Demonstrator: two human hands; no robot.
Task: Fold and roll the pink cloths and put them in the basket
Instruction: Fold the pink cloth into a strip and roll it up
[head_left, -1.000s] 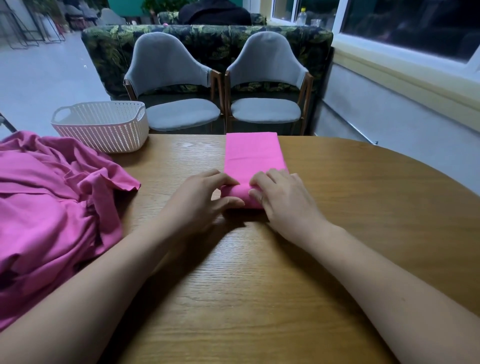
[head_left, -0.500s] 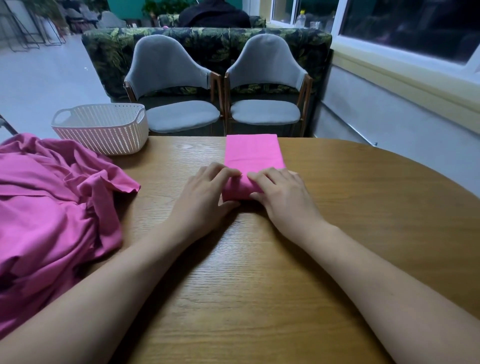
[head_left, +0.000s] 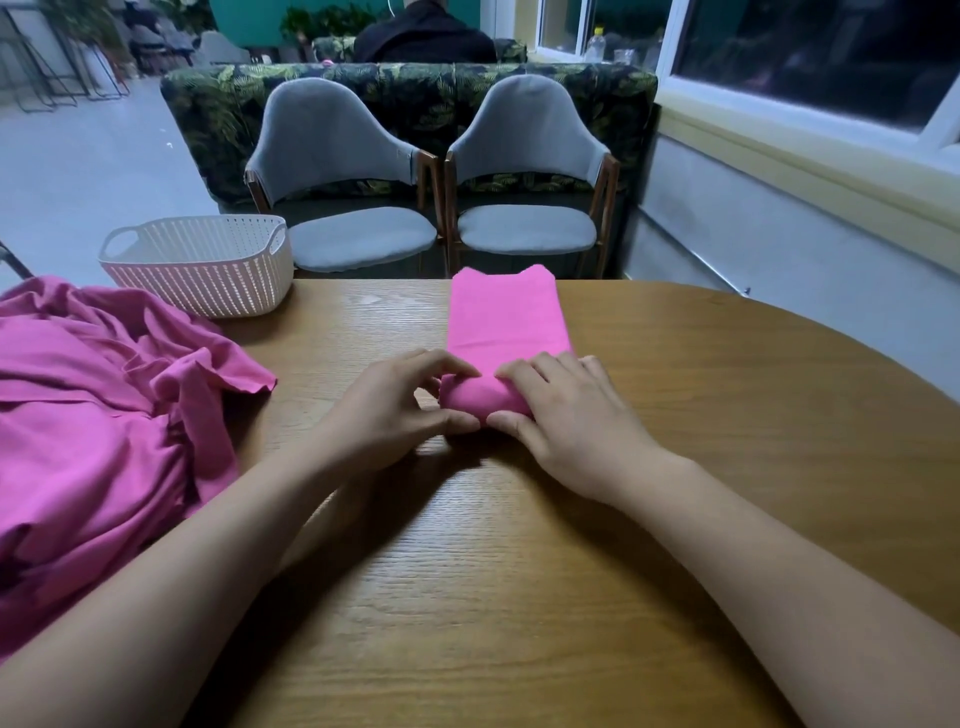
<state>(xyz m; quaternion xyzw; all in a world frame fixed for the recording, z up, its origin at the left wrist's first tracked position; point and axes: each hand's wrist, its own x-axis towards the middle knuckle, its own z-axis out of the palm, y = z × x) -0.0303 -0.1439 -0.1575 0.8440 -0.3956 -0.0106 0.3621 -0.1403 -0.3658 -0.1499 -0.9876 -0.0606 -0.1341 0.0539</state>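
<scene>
Wooden table (head_left: 675, 415) across the whole foreground. On its left side, a crumpled pink heap (head_left: 93, 415), running out of view at the left. Beyond the far edge, two grey chairs (head_left: 343, 156), side by side. Near the table's far left corner, a white slotted basket (head_left: 208, 275), just beside the heap. In the middle, a folded pink cloth (head_left: 504, 317): a long strip reaching the far edge, near end rolled up. Left hand (head_left: 384, 415) and right hand (head_left: 571, 426) both gripping that roll, fingers curled over its top, thumbs against its near side.
</scene>
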